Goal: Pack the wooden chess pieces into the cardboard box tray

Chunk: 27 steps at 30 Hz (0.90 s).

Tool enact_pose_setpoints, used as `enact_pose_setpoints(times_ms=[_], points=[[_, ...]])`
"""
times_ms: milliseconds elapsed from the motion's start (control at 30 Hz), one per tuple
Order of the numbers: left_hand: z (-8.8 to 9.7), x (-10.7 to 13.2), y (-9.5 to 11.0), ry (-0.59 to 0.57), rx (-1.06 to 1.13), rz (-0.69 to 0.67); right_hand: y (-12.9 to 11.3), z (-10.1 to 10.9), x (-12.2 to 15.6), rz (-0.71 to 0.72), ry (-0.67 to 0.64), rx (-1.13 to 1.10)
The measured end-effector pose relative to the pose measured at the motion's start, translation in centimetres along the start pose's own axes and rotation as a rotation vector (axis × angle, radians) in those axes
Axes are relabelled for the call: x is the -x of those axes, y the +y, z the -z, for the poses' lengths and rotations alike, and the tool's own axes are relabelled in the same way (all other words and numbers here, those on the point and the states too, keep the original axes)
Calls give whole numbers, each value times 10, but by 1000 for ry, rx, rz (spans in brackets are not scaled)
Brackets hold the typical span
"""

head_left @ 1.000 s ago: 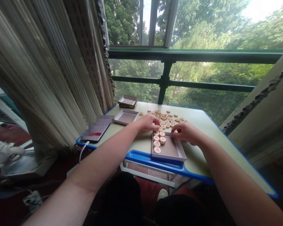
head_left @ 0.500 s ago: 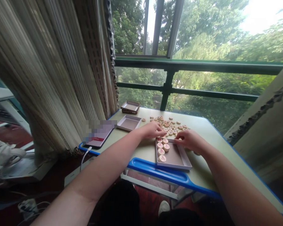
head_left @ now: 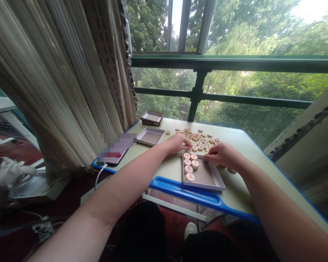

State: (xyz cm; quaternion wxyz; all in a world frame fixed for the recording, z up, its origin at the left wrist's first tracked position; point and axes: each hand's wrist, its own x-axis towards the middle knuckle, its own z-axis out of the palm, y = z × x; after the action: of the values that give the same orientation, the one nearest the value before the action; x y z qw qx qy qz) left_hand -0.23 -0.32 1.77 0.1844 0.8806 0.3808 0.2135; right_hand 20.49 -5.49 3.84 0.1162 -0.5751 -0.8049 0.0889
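Note:
A shallow open box (head_left: 218,178) near the table's front edge holds several Chinese chess pieces (head_left: 190,177) with red characters, lined along its left side. Behind the box, more round wooden pieces (head_left: 200,148) are spread over the table. My left hand (head_left: 179,143) is beyond the box's back left corner, with its fingers bent down and closed on a Chinese chess piece (head_left: 188,149) at the near edge of the spread. My right hand (head_left: 222,153) is at the back rim of the box, thumb and fingers pinched together. What lies between those fingertips is hidden.
An open box tray (head_left: 151,137) and smaller stacked boxes (head_left: 152,117) stand at the back left. A plugged-in tablet (head_left: 116,154) lies at the left edge. One loose piece (head_left: 231,170) sits right of my right wrist. The blue tray edge (head_left: 186,193) borders the front.
The view has tilted down slightly. My left hand has drawn back from the box's top row toward the loose pieces, uncovering that row. My right hand stays at the back rim.

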Motion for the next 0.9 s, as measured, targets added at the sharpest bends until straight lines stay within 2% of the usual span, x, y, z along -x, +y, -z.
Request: enact_pose_setpoints(times_ms=[133, 300, 500, 600, 733, 800, 900], points=[[2, 2, -2, -23, -5, -20, 0, 0, 1, 1, 9, -2], [4, 5, -2, -59, 65, 19, -2, 1, 2, 14, 19, 16], [2, 6, -6, -23, 62, 41, -1, 1, 3, 39, -1, 29], [-1, 3, -6, 36, 40, 26, 0, 1, 3, 72, -12, 28], [0, 1, 2, 135, 120, 0, 1, -1, 1, 115, 92, 33], [1, 2, 8, 114, 218, 3, 2, -4, 1, 134, 179, 26], [5, 5, 15, 22, 363, 24, 2, -9, 1, 173, 258, -33]])
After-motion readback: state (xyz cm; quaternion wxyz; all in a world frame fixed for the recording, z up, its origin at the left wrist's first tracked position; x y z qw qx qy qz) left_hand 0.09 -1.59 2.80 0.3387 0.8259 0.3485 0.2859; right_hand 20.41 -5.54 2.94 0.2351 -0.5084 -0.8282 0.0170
